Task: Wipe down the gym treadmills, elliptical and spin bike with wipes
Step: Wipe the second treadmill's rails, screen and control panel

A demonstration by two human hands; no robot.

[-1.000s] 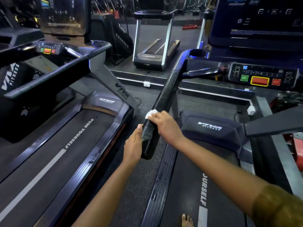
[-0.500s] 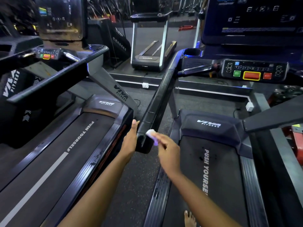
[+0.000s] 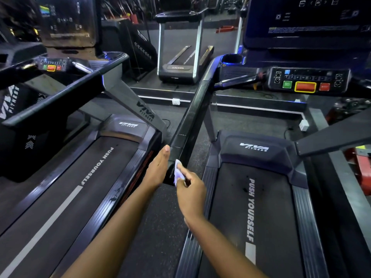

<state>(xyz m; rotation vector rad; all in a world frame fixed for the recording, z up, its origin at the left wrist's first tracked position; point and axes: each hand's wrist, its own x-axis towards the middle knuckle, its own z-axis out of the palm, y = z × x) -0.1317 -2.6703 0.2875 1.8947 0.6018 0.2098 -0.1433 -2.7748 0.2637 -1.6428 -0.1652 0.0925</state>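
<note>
right hand (image 3: 190, 189) pinches wipe (image 3: 178, 173) at handrail (image 3: 192, 121) near end | left hand (image 3: 158, 169) flat, fingers straight, against rail's left side

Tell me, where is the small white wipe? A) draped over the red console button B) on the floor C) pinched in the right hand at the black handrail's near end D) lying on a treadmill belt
C: the right hand pinches the small white wipe against the near end of the glossy black handrail.

I see a dark speckled floor (image 3: 160, 227) with a left treadmill (image 3: 84, 197) and right treadmill (image 3: 271, 207) side by side on it, third treadmill (image 3: 176, 69) further back.
</note>
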